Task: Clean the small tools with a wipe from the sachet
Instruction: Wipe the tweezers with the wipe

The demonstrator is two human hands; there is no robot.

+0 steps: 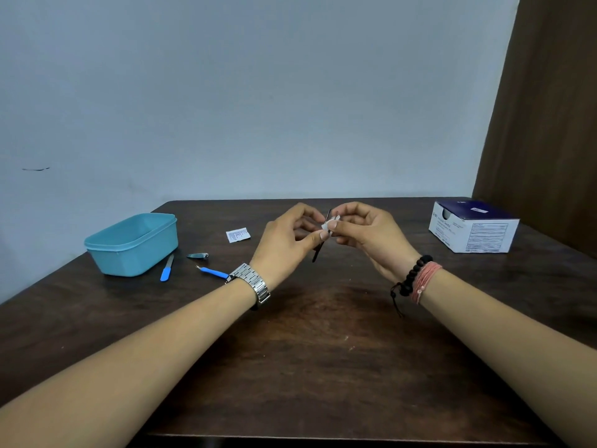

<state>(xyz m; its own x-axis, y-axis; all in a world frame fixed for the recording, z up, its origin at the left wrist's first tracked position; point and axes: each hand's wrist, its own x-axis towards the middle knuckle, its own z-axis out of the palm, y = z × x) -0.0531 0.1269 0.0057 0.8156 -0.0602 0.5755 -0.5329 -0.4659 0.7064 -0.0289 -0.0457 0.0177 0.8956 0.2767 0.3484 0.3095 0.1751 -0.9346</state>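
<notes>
White and crumpled, the wipe (pixel 329 225) sits pinched in your right hand (pixel 365 234) against a thin dark tool (pixel 319 250), which your left hand (pixel 287 240) grips between thumb and fingers, slanting down above the middle of the wooden table (pixel 307 350). At nine o'clock from your hands stands a teal tub (pixel 132 244); its inside is hidden from this angle. Just beside it lie a blue-handled file (pixel 167 268), a nail clipper (pixel 197 255) and a blue-handled pick (pixel 211 271). The torn sachet (pixel 238 235) lies nearby. At three o'clock sits a blue-and-white box (pixel 473 226).
</notes>
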